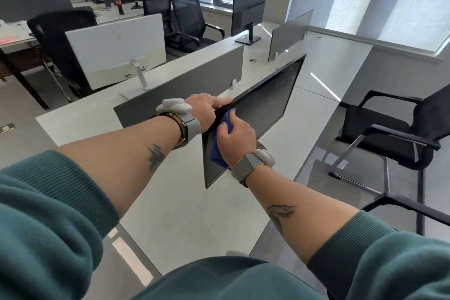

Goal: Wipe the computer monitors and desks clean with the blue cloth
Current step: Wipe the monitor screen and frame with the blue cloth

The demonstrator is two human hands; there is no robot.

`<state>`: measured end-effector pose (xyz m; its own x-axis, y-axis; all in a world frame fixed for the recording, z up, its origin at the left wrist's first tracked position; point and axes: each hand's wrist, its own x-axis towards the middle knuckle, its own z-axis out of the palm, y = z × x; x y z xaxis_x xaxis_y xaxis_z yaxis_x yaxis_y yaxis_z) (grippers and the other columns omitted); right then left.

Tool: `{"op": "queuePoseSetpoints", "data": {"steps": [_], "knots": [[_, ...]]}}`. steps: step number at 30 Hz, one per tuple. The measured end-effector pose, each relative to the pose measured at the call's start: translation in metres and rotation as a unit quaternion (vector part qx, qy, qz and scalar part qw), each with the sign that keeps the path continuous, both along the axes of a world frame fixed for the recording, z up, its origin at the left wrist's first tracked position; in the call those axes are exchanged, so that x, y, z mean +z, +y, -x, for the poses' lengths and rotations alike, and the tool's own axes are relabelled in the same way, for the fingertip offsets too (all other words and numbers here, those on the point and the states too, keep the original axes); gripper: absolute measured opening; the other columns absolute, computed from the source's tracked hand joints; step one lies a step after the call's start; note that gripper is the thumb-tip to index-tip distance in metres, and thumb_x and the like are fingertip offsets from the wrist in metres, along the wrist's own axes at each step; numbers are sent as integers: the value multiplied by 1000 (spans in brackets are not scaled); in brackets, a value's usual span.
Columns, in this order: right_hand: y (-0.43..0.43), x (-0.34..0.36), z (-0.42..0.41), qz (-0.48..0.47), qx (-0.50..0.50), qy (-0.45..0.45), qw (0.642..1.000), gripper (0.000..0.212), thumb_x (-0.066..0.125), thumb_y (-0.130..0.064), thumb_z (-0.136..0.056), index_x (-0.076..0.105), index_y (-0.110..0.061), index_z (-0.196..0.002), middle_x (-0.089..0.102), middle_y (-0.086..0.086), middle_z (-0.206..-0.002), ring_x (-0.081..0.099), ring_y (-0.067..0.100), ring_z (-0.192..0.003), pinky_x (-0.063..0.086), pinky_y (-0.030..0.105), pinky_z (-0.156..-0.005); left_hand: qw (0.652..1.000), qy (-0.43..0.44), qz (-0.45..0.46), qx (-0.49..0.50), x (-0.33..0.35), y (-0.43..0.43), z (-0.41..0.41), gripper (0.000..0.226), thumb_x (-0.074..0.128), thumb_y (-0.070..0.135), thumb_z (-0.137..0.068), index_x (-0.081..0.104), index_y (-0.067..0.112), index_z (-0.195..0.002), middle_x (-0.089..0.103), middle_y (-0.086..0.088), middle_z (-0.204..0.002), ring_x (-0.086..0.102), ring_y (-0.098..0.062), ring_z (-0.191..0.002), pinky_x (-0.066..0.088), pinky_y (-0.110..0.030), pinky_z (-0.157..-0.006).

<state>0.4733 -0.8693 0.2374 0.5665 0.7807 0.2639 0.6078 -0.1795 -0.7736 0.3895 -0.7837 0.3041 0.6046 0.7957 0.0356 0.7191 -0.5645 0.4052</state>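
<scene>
A black monitor [265,102] stands on the white desk [190,202] in front of me, its dark screen facing right. My left hand [207,109] grips the monitor's near top corner, fingers lying along the top edge. My right hand [237,141] holds a blue cloth [219,146] bunched against the near end of the screen. Most of the cloth is hidden under my right hand.
A grey divider panel [180,87] runs behind the monitor. Beyond it stand a white monitor [114,48] and a black monitor [248,10] seen from the back. Black chairs [394,134] stand to the right and at the back. A cola bottle [118,3] sits on a far desk.
</scene>
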Motion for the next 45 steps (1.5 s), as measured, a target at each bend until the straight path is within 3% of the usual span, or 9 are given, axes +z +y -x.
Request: {"op": "queuePoseSetpoints", "data": {"steps": [6, 11, 15, 20, 25, 31, 40, 43, 45], "knots": [[-5, -9, 8, 28, 35, -43, 998, 52, 46, -27, -97, 40, -15, -147, 60, 4, -89, 57, 22, -80, 44, 33, -68, 999, -17, 28, 12, -1, 1, 2, 69, 38, 2, -95, 50, 53, -140, 58, -1, -140, 58, -28, -111, 52, -32, -91], [-2, -15, -3, 56, -1, -28, 998, 45, 45, -26, -98, 48, -14, -141, 65, 12, -101, 59, 32, -93, 35, 31, -70, 999, -23, 43, 13, -1, -2, 3, 72, 39, 0, -93, 50, 54, -138, 57, -1, -142, 59, -29, -117, 52, -37, -100], [2, -7, 10, -41, -9, 14, 999, 56, 38, -35, -90, 51, -12, -139, 64, 7, -92, 57, 26, -83, 40, 33, -70, 998, -46, 54, 2, -5, -1, 4, 63, 40, 7, -96, 53, 51, -138, 59, -1, -141, 58, -29, -119, 50, -37, -103], [-8, -17, 19, 1, 25, -21, 999, 55, 48, -26, -98, 38, -12, -150, 62, 11, -98, 58, 29, -91, 38, 33, -71, 999, -24, 32, 2, -2, 0, 4, 67, 39, 4, -94, 51, 52, -140, 59, -2, -140, 60, -27, -113, 49, -28, -92], [-14, -14, 39, -57, 48, -18, 997, 56, 39, -36, -90, 48, -8, -138, 63, 8, -90, 58, 27, -81, 48, 40, -71, 1000, -14, 26, -5, -2, 2, 1, 67, 44, 2, -95, 49, 51, -141, 60, -3, -140, 60, -27, -115, 49, -31, -97], [-15, -24, 34, 25, 65, -46, 997, 55, 46, -30, -98, 36, -12, -149, 60, 6, -97, 58, 27, -87, 47, 38, -71, 999, -26, 32, 4, -6, 5, 1, 74, 36, -4, -95, 50, 54, -138, 60, 1, -139, 60, -27, -110, 53, -34, -95], [-13, -13, 54, -58, 27, 17, 998, 65, 35, -36, -90, 38, -11, -150, 60, 6, -101, 58, 23, -92, 45, 32, -75, 995, -67, 67, 19, -13, 9, 1, 68, 33, 1, -98, 44, 49, -145, 62, 3, -123, 58, -21, -108, 43, -24, -88], [-15, -17, 48, -30, 19, 44, 998, 55, 45, -30, -97, 40, -15, -149, 64, 7, -120, 59, 26, -108, 43, 30, -84, 995, -76, 51, 26, -11, 9, 4, 67, 26, 2, -99, 38, 43, -150, 60, 2, -112, 56, -18, -98, 38, -20, -84], [-15, -13, 44, -36, -10, 86, 996, 44, 54, -25, -96, 48, -17, -139, 67, 7, -116, 62, 28, -104, 43, 28, -80, 995, -84, 55, 22, -12, 6, 3, 65, 26, 2, -99, 40, 40, -150, 61, 0, -110, 57, -20, -96, 41, -21, -83]]}}
